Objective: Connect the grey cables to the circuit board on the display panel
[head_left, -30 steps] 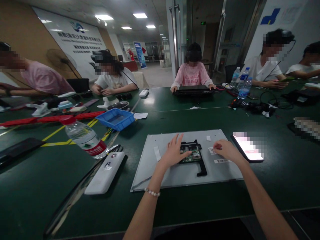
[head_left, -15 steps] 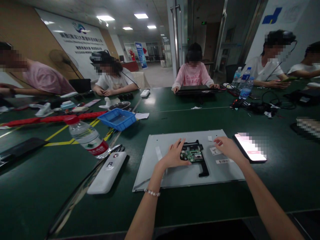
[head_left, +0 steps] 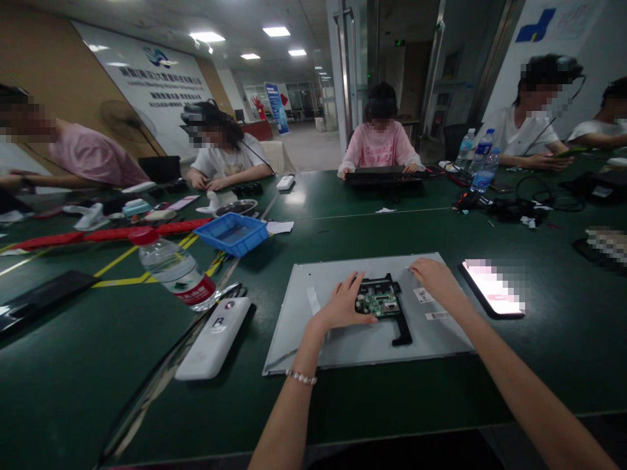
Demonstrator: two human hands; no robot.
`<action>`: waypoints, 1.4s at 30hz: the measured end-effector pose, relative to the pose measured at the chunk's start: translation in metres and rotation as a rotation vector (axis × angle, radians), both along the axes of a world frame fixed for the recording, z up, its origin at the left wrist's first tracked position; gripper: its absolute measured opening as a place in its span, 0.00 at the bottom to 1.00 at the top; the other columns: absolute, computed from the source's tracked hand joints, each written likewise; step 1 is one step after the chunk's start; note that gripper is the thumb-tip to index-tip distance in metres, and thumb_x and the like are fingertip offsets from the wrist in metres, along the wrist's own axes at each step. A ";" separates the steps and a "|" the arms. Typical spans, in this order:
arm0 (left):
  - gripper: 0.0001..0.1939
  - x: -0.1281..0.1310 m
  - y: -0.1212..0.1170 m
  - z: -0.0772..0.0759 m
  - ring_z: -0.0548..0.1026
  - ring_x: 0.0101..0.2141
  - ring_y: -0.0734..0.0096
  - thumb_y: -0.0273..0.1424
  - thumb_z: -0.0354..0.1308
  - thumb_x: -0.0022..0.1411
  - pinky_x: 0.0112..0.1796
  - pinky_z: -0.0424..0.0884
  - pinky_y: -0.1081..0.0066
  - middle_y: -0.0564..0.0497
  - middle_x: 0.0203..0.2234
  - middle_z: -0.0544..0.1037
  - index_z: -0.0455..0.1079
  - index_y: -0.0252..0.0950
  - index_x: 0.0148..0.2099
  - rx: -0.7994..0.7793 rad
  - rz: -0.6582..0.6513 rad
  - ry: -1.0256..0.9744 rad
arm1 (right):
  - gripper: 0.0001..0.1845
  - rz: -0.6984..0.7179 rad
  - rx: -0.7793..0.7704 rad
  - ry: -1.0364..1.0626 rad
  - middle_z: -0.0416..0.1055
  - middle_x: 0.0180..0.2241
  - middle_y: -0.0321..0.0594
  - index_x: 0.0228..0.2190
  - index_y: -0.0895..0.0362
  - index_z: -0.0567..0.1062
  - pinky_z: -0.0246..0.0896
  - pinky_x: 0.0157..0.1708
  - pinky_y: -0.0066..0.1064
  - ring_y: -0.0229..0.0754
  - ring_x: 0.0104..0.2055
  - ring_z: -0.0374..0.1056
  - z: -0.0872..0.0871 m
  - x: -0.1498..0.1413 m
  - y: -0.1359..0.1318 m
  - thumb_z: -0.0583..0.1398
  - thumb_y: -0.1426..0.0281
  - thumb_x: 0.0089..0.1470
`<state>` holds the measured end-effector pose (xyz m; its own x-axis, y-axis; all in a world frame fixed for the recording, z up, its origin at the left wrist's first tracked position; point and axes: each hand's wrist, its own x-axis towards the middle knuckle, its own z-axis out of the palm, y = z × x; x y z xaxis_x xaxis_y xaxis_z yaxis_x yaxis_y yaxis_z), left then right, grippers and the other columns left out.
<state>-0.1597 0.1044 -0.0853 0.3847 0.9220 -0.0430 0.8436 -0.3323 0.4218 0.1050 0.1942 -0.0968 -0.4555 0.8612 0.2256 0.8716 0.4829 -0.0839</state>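
A pale flat panel (head_left: 353,349) lies on the green table with a black plastic bracket (head_left: 401,329) on its middle. The bracket holds a green circuit board (head_left: 379,301). My left hand (head_left: 343,303) spreads its fingers over the left side of the bracket and board, thumb near the lower edge and fingertips near the upper. At the panel's upper right, my right hand (head_left: 434,277) has thumb and fingers pinched together at a small white sticker (head_left: 407,269), mostly covered by the fingertips. Two printed labels (head_left: 423,296) are on the panel below that hand.
Right of the panel lies a lit phone (head_left: 490,287). On the left are a white power bank (head_left: 213,339), a tilted water bottle (head_left: 179,271) and a blue tray (head_left: 235,235). Several people sit around the table; one opposite holds a dark flat device (head_left: 385,174).
My right hand has moved up and left from the printed label to the small white sticker, and its fingers have closed there. My left hand stays at the bracket, its thumb slightly lower.
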 end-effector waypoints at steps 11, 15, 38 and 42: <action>0.58 0.002 0.000 -0.002 0.41 0.63 0.52 0.57 0.57 0.46 0.60 0.43 0.53 0.37 0.64 0.41 0.32 0.34 0.67 0.020 0.004 0.018 | 0.13 0.209 -0.041 -0.065 0.74 0.37 0.46 0.37 0.60 0.74 0.58 0.40 0.30 0.44 0.41 0.69 0.007 -0.070 -0.023 0.50 0.76 0.58; 0.58 0.001 0.001 -0.003 0.41 0.63 0.52 0.58 0.56 0.46 0.60 0.43 0.54 0.38 0.65 0.41 0.32 0.34 0.67 0.028 0.001 0.020 | 0.13 0.210 -0.032 -0.037 0.74 0.37 0.45 0.38 0.60 0.74 0.57 0.42 0.29 0.44 0.42 0.68 0.005 -0.070 -0.024 0.50 0.76 0.58; 0.58 0.000 0.003 -0.007 0.41 0.63 0.52 0.56 0.57 0.46 0.60 0.43 0.53 0.39 0.65 0.42 0.30 0.35 0.67 0.048 -0.006 0.048 | 0.15 0.268 -0.080 0.118 0.73 0.42 0.45 0.43 0.58 0.73 0.56 0.49 0.31 0.42 0.48 0.64 0.000 -0.068 -0.022 0.51 0.75 0.59; 0.58 0.000 0.003 -0.007 0.41 0.63 0.52 0.57 0.57 0.46 0.60 0.43 0.54 0.39 0.65 0.42 0.31 0.35 0.67 0.047 0.000 0.046 | 0.14 0.274 -0.079 0.160 0.72 0.42 0.45 0.43 0.59 0.73 0.56 0.49 0.31 0.42 0.48 0.64 -0.002 -0.067 -0.021 0.51 0.75 0.59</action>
<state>-0.1592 0.1076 -0.0928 0.3837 0.9233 -0.0170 0.8617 -0.3514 0.3662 0.0381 0.1736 -0.0992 -0.6372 0.7291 0.2500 0.6826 0.6844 -0.2561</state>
